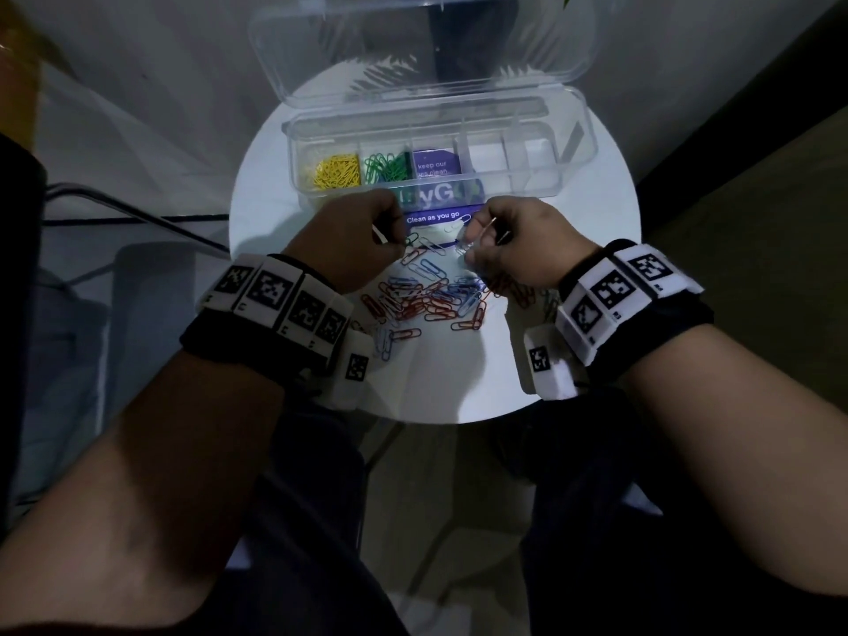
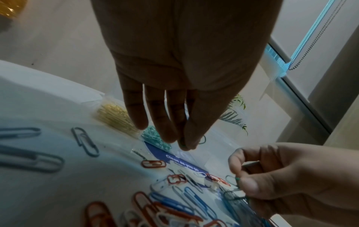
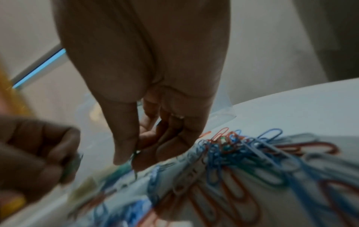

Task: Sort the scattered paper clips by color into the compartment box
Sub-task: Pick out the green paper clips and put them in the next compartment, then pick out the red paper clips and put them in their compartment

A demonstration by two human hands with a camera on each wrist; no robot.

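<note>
Nearest the person, a loose heap of red, blue and white paper clips (image 1: pixel 426 300) lies on the round white table (image 1: pixel 573 213). Just beyond the heap both hands work close together but apart. The left hand (image 1: pixel 362 236) has its thumb and fingertips pressed together on a green clip (image 2: pixel 202 140). The right hand (image 1: pixel 514 250) has its fingers curled, pinching what looks like another green clip (image 3: pixel 136 155), though that view is blurred. Farther back stands the clear compartment box (image 1: pixel 527 176) with its lid (image 1: pixel 413 48) raised: yellow clips (image 1: pixel 336 169) fill the leftmost compartment, green clips (image 1: pixel 387 166) the next one. A purple label (image 1: pixel 436 218) lies under the box
</note>
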